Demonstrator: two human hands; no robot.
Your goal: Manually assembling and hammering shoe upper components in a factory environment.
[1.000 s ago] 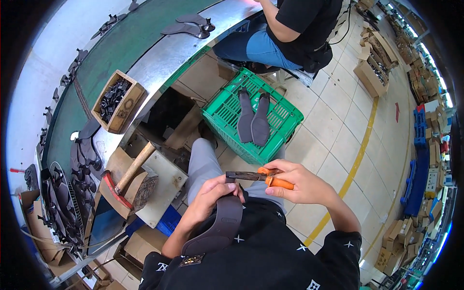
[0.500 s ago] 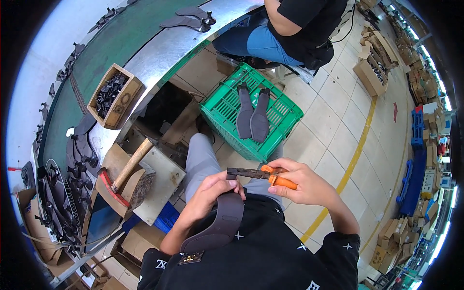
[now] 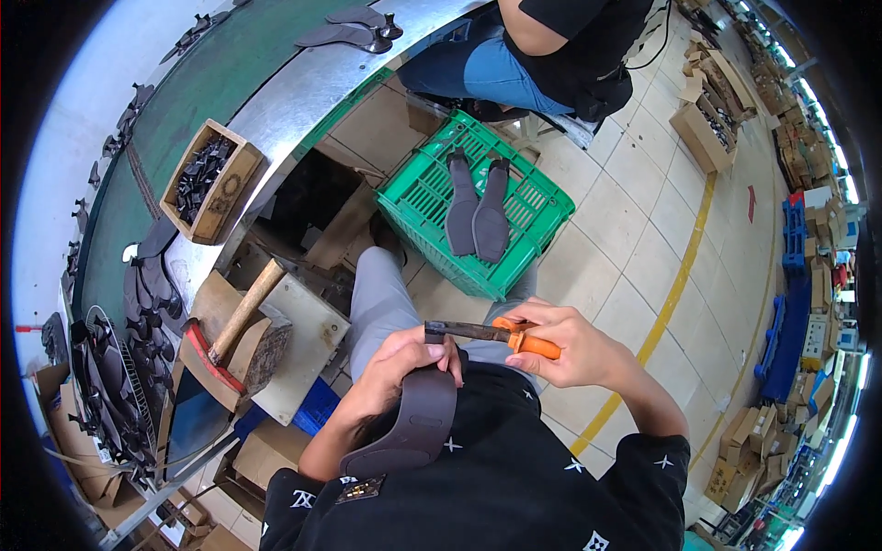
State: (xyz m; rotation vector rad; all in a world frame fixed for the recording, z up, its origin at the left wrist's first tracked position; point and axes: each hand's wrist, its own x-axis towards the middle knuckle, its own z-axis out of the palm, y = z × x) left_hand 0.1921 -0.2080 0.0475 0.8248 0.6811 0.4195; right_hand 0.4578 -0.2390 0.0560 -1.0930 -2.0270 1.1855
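My left hand (image 3: 390, 372) is closed around the heel end of a dark brown shoe sole (image 3: 427, 413), whose wide part curves down against my shirt. Orange-handled pliers (image 3: 478, 331) are gripped in my right hand (image 3: 579, 349), with the fingers wrapped over the handles. Their jaws reach leftward to a small dark block at my left fingertips, which looks like the heel tip. Whether the jaws are clamped on it is too small to tell. My left fingers hide most of the heel.
A green crate (image 3: 404, 225) ahead carries two grey soles (image 3: 478, 220). To the left, a hammer (image 3: 243, 317) lies on a wooden block beside a bench with a wooden box (image 3: 225, 197) of small black parts. Another person (image 3: 560, 64) sits beyond the crate.
Both hands, the sole and the pliers keep nearly the same pose. The whole view has shifted slightly, with the bench and crate a little further left and up.
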